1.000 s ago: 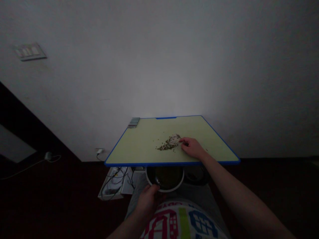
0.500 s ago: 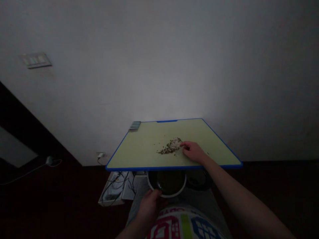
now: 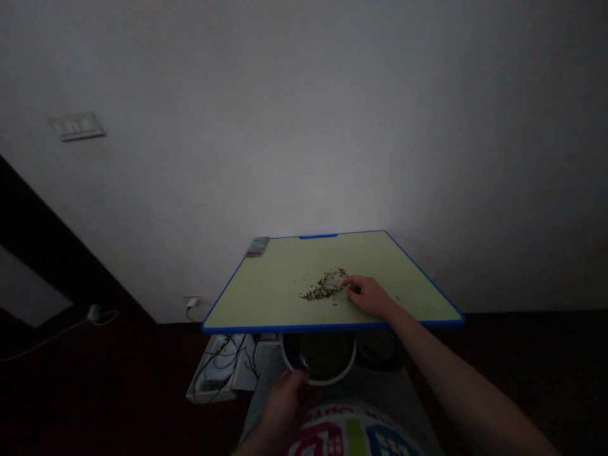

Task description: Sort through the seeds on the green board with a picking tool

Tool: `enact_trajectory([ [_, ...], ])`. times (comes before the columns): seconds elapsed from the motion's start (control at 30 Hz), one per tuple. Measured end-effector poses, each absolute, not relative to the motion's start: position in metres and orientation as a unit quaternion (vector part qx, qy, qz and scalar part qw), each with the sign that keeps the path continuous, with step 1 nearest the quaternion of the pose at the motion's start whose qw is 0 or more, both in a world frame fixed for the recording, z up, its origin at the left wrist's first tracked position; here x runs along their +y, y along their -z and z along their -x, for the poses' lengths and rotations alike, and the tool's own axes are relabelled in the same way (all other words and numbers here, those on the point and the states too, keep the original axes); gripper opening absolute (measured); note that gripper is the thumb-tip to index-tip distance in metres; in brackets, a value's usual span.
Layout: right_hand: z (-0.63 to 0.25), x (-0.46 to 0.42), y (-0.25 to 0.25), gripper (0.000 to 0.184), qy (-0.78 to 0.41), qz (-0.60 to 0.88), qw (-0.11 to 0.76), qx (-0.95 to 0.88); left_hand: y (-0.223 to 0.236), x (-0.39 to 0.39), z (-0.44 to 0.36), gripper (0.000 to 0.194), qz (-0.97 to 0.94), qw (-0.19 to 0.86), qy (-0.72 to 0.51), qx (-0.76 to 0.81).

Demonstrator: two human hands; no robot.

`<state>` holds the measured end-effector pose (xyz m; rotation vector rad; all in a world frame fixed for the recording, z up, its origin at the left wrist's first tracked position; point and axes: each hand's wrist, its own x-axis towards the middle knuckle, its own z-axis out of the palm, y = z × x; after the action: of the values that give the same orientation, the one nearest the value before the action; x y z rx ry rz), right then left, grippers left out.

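Note:
On a pale yellow board (image 3: 280,263) with a blue rim lies a small heap of mixed grains (image 3: 325,286), dark greenish-brown and pale whitish, too small to name surely. My right hand (image 3: 368,294) rests at the heap's right edge, its index finger touching the pale grains. Its fingers are curled together; what they pinch, if anything, is hidden. Below the board's front edge, a round bowl with a white rim (image 3: 327,382) sits at my lap, dark inside with a greenish content or bottom. My left hand (image 3: 286,396) grips its near left rim, thumb on top.
A dark round container (image 3: 379,348) stands right of the bowl, partly under the board. White boxes with cables (image 3: 216,367) lie at lower left. A pixelated patch (image 3: 257,247) covers the board's far left corner. The wall (image 3: 313,126) rises behind, with a plugged-in charger (image 3: 192,303).
The view has tilted slightly, so everything sits a little lower. My right hand's fingers have shifted slightly at the heap. My left hand stays on the bowl.

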<state>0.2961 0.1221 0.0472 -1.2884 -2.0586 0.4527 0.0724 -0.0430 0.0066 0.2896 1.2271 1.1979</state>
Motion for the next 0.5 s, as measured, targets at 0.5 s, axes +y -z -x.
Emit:
enact_trajectory([
  [0.5,-0.2962,0.1253,-0.0456,0.031,-0.172,0.497,0.328,-0.784,0.0018,-0.0414,-0.0683,0.007,-0.147,0.666,-0.516,0.518],
])
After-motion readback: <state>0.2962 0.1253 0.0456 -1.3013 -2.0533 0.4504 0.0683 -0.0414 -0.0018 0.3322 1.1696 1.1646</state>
